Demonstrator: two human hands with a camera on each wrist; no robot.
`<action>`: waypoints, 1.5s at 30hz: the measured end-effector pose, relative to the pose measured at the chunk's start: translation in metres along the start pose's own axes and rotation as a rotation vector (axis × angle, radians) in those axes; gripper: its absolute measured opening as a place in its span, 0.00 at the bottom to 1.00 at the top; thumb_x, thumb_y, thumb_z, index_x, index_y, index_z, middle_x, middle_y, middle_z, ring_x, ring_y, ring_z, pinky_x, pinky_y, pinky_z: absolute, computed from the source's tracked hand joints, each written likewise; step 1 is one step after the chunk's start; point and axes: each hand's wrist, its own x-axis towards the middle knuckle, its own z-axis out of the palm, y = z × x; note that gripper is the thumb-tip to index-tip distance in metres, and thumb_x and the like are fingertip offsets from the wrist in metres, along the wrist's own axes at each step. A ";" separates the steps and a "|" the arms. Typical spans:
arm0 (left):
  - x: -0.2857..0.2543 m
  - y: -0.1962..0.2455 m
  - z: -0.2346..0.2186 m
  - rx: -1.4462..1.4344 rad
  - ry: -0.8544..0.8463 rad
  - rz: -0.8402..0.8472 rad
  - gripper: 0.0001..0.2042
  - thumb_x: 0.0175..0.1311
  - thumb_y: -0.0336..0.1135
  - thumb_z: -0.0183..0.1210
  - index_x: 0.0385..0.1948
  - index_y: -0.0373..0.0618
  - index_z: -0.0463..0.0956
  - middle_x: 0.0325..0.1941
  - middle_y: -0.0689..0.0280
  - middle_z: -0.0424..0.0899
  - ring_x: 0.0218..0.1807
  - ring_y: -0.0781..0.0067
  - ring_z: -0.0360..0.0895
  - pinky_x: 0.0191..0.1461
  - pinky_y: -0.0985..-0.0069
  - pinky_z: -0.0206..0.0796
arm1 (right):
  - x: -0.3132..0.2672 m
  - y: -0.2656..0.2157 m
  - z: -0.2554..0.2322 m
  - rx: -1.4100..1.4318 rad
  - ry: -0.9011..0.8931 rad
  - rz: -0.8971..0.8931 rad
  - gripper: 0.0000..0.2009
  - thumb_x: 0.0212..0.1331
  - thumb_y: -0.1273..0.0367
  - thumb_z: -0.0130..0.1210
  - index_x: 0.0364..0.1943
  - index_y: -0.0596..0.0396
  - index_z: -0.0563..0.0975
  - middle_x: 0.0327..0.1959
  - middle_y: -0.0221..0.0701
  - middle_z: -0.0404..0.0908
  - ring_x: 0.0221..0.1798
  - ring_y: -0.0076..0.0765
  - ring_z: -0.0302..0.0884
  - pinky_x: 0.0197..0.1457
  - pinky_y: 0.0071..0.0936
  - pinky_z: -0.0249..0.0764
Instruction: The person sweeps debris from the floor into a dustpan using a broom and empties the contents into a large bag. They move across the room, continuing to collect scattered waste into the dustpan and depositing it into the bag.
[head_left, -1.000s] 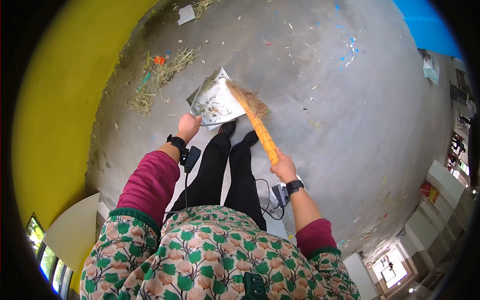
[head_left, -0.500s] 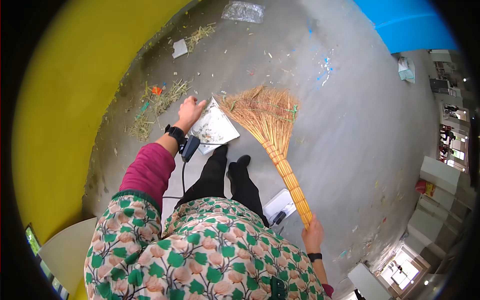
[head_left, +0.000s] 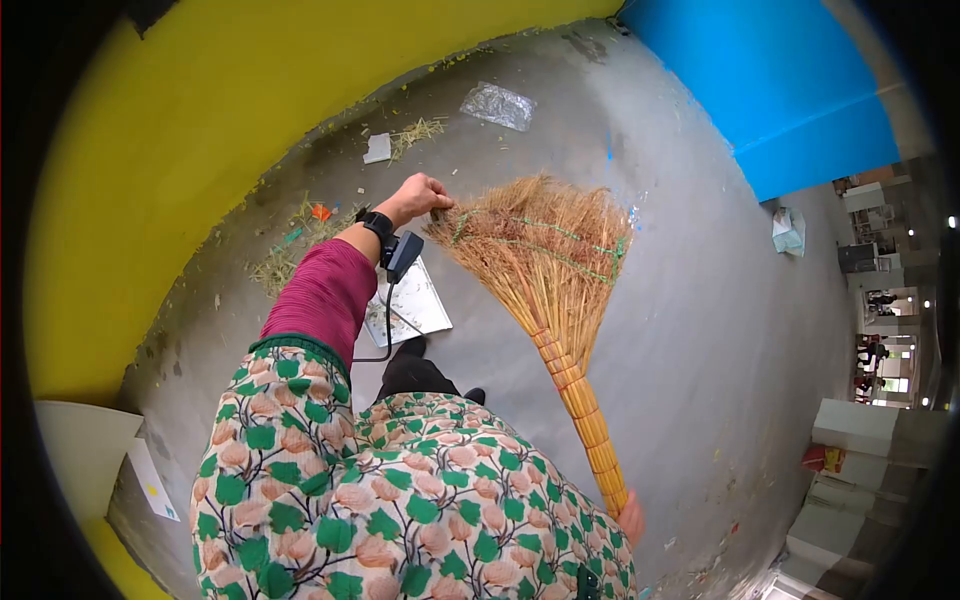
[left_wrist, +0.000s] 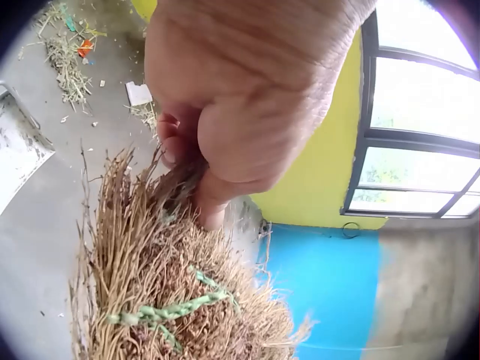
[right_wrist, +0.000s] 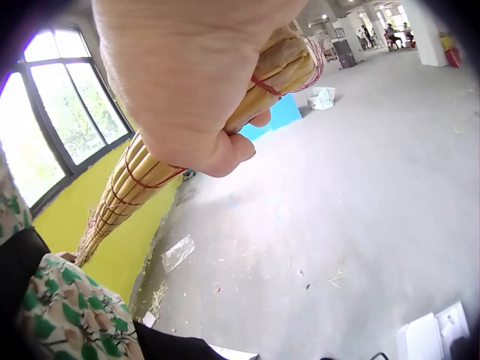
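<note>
A straw broom is held up across the front of the body, its bristles fanned out and tied with green cord. My right hand grips the end of its bound yellow handle, fingers wrapped round it in the right wrist view. At the near-left corner of the bristles, my left hand pinches a dark tuft between thumb and fingers. Below the left forearm a white dustpan with bits of debris lies on the floor by the feet, partly hidden by the wrist camera.
Straw litter with an orange scrap lies along the yellow wall. Farther off are a white piece, a clear plastic sheet and a pale bag near the blue wall.
My left hand has left the dustpan and moved up to the bristle tips. The right hand has drawn the handle back toward the body's right side, and the broom has come up with its bristles spread.
</note>
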 end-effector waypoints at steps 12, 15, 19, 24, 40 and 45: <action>-0.051 -0.003 -0.053 -0.167 0.209 -0.063 0.05 0.42 0.31 0.56 0.18 0.40 0.73 0.10 0.69 0.69 0.15 0.83 0.65 0.19 0.83 0.56 | -0.018 0.054 0.028 0.024 0.045 0.092 0.26 0.24 0.73 0.54 0.39 0.60 0.64 0.27 0.38 0.67 0.30 0.44 0.66 0.30 0.33 0.65; -0.067 0.004 -0.017 -0.049 0.067 -0.048 0.09 0.45 0.34 0.53 0.28 0.40 0.72 0.17 0.67 0.72 0.19 0.79 0.68 0.21 0.81 0.60 | -0.015 0.066 0.035 0.012 0.094 0.074 0.26 0.24 0.73 0.54 0.38 0.60 0.65 0.27 0.38 0.67 0.31 0.44 0.66 0.31 0.33 0.65; -0.089 0.024 0.017 0.007 0.127 -0.215 0.17 0.46 0.47 0.51 0.29 0.41 0.72 0.31 0.61 0.73 0.34 0.70 0.69 0.37 0.74 0.61 | -0.006 0.070 0.045 0.073 0.171 0.000 0.25 0.24 0.74 0.54 0.38 0.59 0.65 0.26 0.38 0.67 0.30 0.43 0.66 0.31 0.32 0.65; -0.076 0.030 0.019 -0.605 0.311 -0.120 0.10 0.47 0.38 0.53 0.17 0.42 0.70 0.14 0.67 0.69 0.15 0.79 0.62 0.18 0.83 0.54 | -0.004 0.068 0.039 0.104 0.151 -0.017 0.25 0.24 0.74 0.53 0.37 0.59 0.65 0.26 0.37 0.67 0.29 0.43 0.66 0.30 0.31 0.65; -0.052 0.092 0.016 0.081 0.101 0.138 0.16 0.39 0.42 0.57 0.26 0.37 0.73 0.23 0.62 0.75 0.28 0.72 0.71 0.33 0.78 0.62 | 0.002 0.079 0.011 0.026 0.240 -0.064 0.19 0.28 0.76 0.51 0.33 0.59 0.66 0.24 0.36 0.66 0.29 0.42 0.66 0.30 0.32 0.65; -0.036 0.035 -0.047 -0.010 0.388 -0.097 0.08 0.39 0.36 0.58 0.13 0.41 0.73 0.13 0.68 0.71 0.16 0.82 0.65 0.21 0.82 0.58 | -0.009 0.062 0.015 0.012 0.308 -0.059 0.18 0.28 0.76 0.51 0.33 0.59 0.66 0.24 0.36 0.66 0.28 0.42 0.66 0.29 0.31 0.64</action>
